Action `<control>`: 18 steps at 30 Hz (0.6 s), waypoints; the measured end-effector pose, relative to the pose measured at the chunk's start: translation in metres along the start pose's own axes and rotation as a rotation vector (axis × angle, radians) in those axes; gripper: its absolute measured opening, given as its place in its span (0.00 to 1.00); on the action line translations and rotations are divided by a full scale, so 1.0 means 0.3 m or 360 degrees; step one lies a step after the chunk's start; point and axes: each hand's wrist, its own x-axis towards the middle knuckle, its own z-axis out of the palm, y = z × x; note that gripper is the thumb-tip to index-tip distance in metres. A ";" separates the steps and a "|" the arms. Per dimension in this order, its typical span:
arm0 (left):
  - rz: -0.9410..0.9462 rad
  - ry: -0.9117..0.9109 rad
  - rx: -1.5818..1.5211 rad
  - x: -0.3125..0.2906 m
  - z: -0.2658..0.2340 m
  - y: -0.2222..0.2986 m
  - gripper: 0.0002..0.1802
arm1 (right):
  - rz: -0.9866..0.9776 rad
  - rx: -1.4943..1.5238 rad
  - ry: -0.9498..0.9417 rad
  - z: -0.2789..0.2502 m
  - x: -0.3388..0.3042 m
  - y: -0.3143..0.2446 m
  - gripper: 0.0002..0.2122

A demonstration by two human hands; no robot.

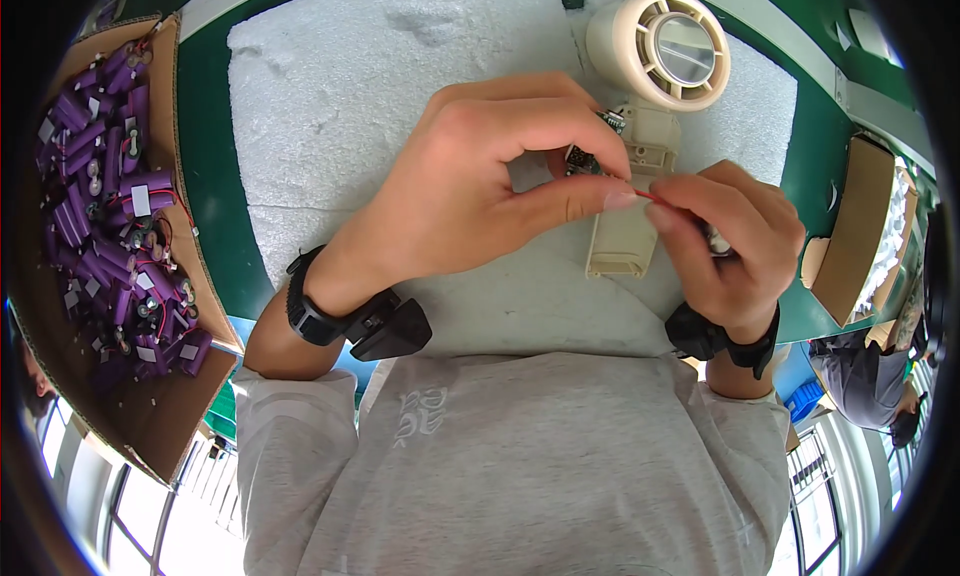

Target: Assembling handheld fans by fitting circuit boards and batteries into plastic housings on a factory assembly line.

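My left hand reaches over the work, thumb and index fingertips pinched together at one end of a short red wire. My right hand pinches the same wire from the other side. Behind the left fingers a small green circuit board shows in part; what supports it is hidden. A small whitish, shiny thing peeks out within the right hand, too covered to name. Under both hands lies a cream handheld fan with its round head at the far end and its handle shell open.
White foam sheets cover the green table. At left stands a cardboard box of purple battery cells with red wires. Another cardboard box with white pieces is at right. A person is beyond it.
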 end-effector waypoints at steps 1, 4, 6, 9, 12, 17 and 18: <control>-0.0001 -0.0002 -0.0002 -0.001 -0.002 0.000 0.13 | 0.0012 0.0007 0.0099 0.005 -0.003 0.005 0.07; -0.0020 -0.0041 0.0015 -0.003 -0.007 -0.003 0.13 | 0.0050 0.0011 0.0203 0.019 -0.005 0.007 0.07; -0.0077 -0.0038 -0.0099 -0.004 -0.005 0.000 0.14 | 0.0093 0.0007 0.0214 0.029 -0.003 0.004 0.07; -0.0188 -0.0031 -0.0322 -0.005 -0.003 0.002 0.15 | 0.0108 0.0063 0.0224 0.034 -0.003 0.016 0.07; -0.0226 -0.0041 -0.0492 -0.004 -0.003 0.000 0.19 | 0.0093 0.0090 0.0194 0.028 -0.001 0.019 0.07; -0.0317 -0.0049 -0.0584 -0.007 -0.011 0.001 0.22 | 0.0086 0.0090 0.0119 0.026 -0.002 0.018 0.07; -0.0302 -0.0054 -0.0599 -0.007 -0.011 -0.001 0.23 | 0.0102 0.0092 0.0116 0.026 -0.002 0.018 0.06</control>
